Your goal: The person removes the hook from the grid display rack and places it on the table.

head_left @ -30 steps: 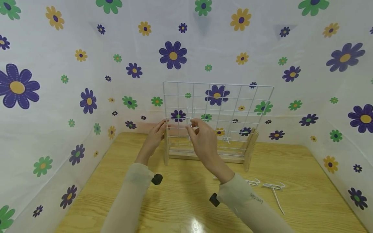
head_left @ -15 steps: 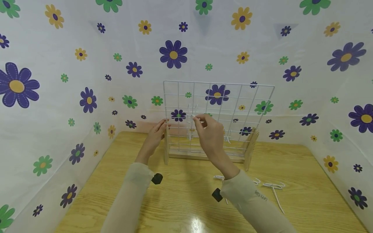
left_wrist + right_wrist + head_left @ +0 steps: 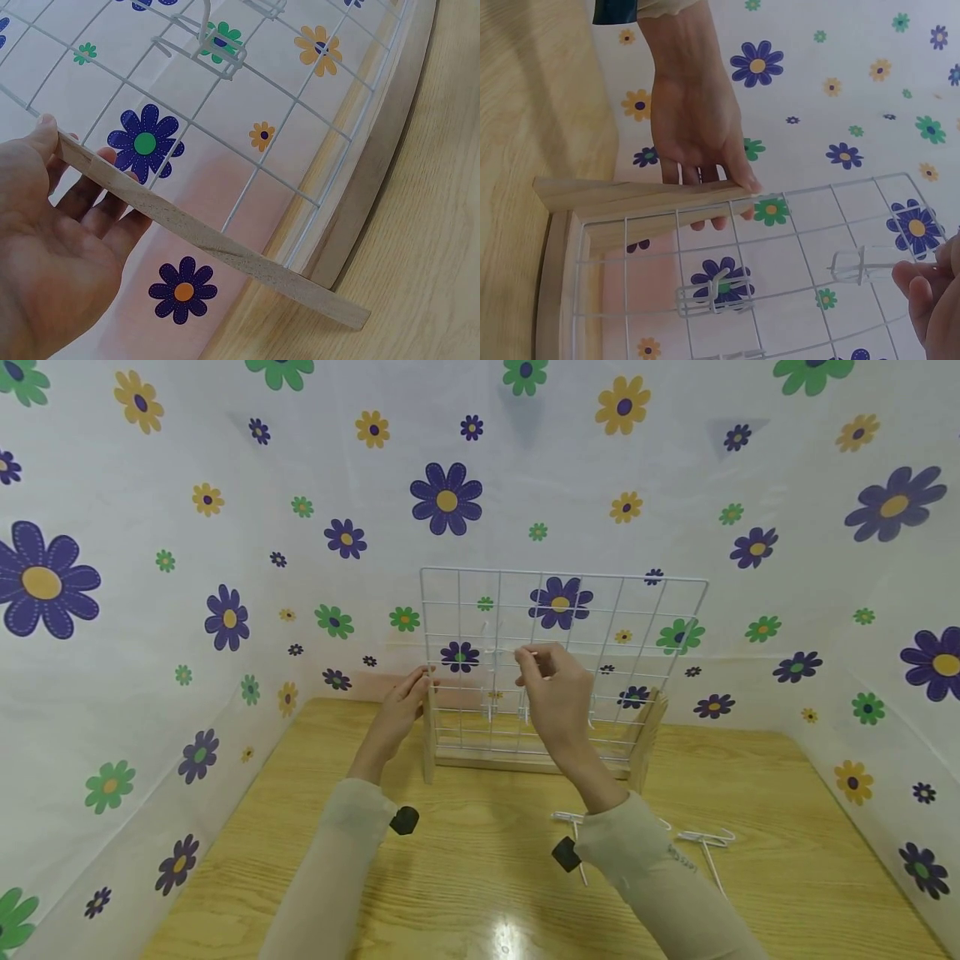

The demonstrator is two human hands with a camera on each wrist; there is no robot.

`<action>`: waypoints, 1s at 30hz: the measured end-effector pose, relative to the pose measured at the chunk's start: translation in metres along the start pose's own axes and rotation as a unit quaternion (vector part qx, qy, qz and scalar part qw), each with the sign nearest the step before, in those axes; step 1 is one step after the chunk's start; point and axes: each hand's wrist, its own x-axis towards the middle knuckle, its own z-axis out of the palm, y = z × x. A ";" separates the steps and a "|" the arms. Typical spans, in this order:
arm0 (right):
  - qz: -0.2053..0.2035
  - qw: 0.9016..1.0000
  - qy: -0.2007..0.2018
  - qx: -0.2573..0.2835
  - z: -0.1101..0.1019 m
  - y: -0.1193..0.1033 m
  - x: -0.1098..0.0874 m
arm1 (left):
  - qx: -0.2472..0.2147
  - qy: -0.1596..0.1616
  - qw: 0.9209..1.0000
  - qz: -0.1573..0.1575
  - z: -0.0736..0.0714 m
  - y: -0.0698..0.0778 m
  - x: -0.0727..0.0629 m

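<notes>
One hook (image 3: 877,265): right hand (image 3: 557,695) pinches it, left hand (image 3: 399,708) (room between) grips the edge post (image 3: 214,241).

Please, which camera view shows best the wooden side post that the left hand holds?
The left wrist view: the wooden side post runs large across the picture, with the left hand gripping its upper end. The head view shows it small and narrow; the right wrist view shows it from another angle, smaller.
</notes>
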 end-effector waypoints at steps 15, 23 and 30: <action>0.021 1.000 0.012 0.013 -0.018 0.000 0.003 | 0.006 -0.001 1.000 0.009 0.000 0.002 -0.002; 0.041 0.998 0.013 0.038 -0.035 -0.003 0.004 | 0.014 0.002 1.000 0.004 0.000 0.002 -0.002; 0.053 0.998 0.016 0.042 -0.049 -0.002 0.002 | 0.010 0.001 1.000 0.004 0.000 0.003 -0.001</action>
